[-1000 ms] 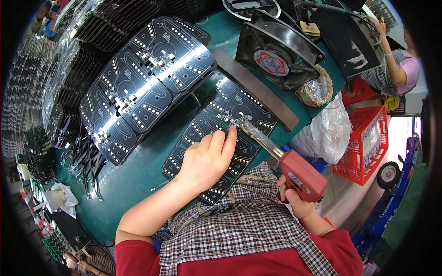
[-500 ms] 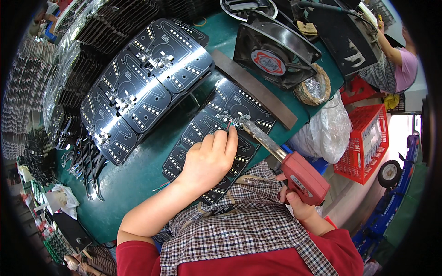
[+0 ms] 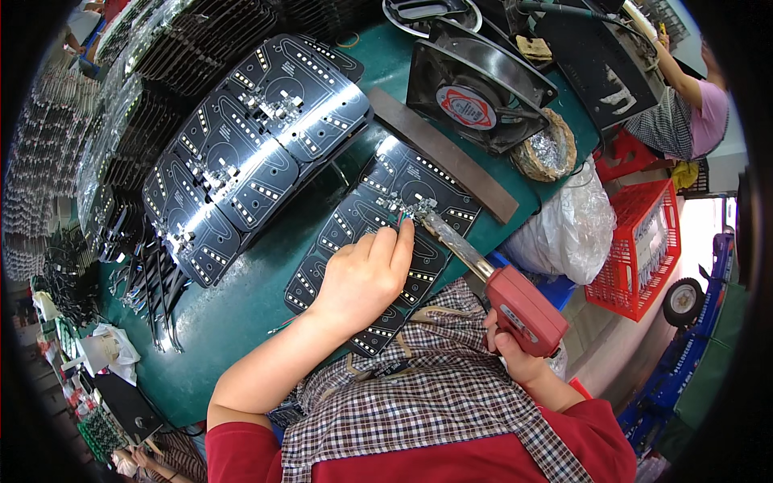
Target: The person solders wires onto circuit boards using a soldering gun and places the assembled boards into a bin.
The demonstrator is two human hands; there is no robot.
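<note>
Green counter (image 3: 233,322) | LED PCB (image 3: 350,228) at near edge, beside dark bar (image 3: 447,158) | L hand (image 3: 364,280): pinching thin wires (image 3: 400,216) nr PCB ctr | R hand (image 3: 515,352): gripping red soldering gun (image 3: 527,312), tip same spot

The circuit board (image 3: 346,224) is black, patterned with thin pale lines and rows of creamy white squares; the stacked boards (image 3: 254,149) share that pattern; the soldering gun (image 3: 527,312) is dull red, its barrel (image 3: 456,245) silvery. The tabletop (image 3: 213,334) is deep green; the bar (image 3: 447,154) dark brown; the fan (image 3: 503,84) black with a red-and-white label (image 3: 467,108); the apron (image 3: 403,414) checked dark and white; the shirt (image 3: 403,467) plain crimson.
</note>
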